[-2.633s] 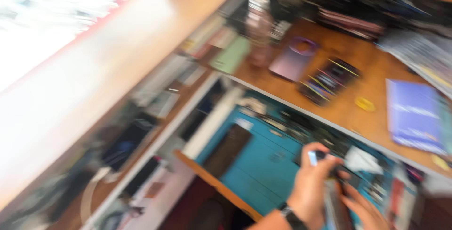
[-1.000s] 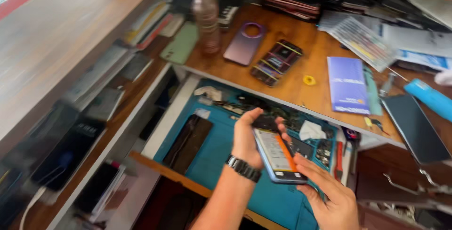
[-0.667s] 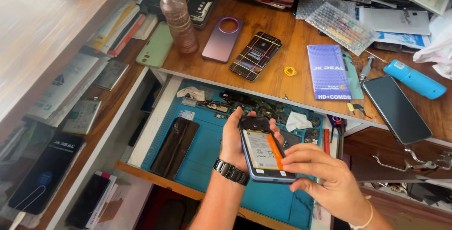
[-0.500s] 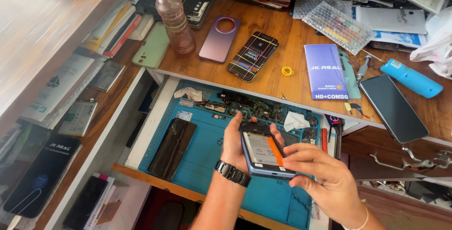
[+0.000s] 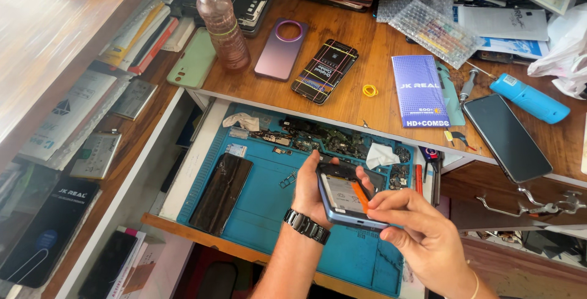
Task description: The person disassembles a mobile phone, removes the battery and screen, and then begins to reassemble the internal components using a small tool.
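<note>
Above the blue mat (image 5: pixel 263 207), opened phone (image 5: pixel 343 198), orange strip inside, gripped by left hand (image 5: pixel 313 190), right hand (image 5: pixel 411 228) fingers pinching its edge

I work at a wooden desk (image 5: pixel 361 109) with a warm brown top, sunlight falling across its right side. Below it a pulled-out drawer (image 5: pixel 195 158) with a pale rim sits in front of me, lined with a blue mat (image 5: pixel 269 207). To my left runs a long wooden shelf (image 5: pixel 67 24), brightly lit, with a lower ledge (image 5: pixel 131 152) beneath it.
</note>
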